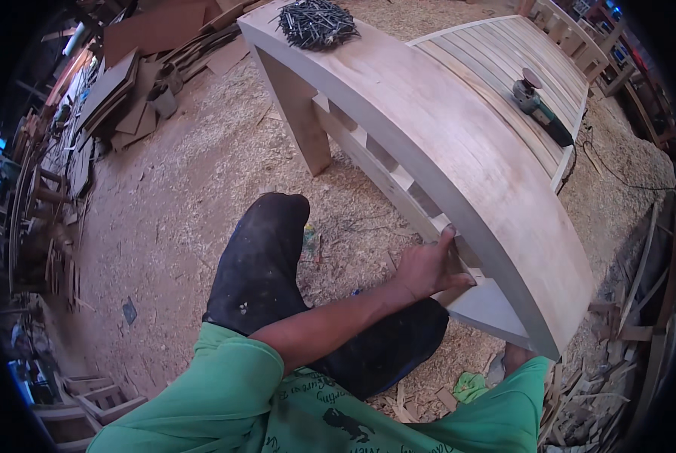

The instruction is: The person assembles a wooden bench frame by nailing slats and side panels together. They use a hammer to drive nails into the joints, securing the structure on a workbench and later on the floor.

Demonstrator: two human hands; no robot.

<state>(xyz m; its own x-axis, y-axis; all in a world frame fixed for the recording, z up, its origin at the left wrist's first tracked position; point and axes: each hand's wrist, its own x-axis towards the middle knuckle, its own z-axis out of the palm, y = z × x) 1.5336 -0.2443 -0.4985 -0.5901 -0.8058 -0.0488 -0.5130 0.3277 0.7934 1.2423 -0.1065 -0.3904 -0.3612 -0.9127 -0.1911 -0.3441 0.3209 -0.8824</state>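
Observation:
A curved, pale wooden headboard with slats and a thick arched top stands on edge across the right half. My left hand is closed around a part of its slatted inner side, with the thumb and a finger spread along the wood and the other fingers partly hidden. Only a little of my right forearm shows below the headboard's near end; the wood hides that hand. A heap of nails lies on the headboard's far end.
An angle grinder rests on a slatted wooden panel behind the headboard, its cord trailing right. Wood shavings cover the floor. Offcuts lie at the lower right; boards lean at the far left. A green cloth lies near me.

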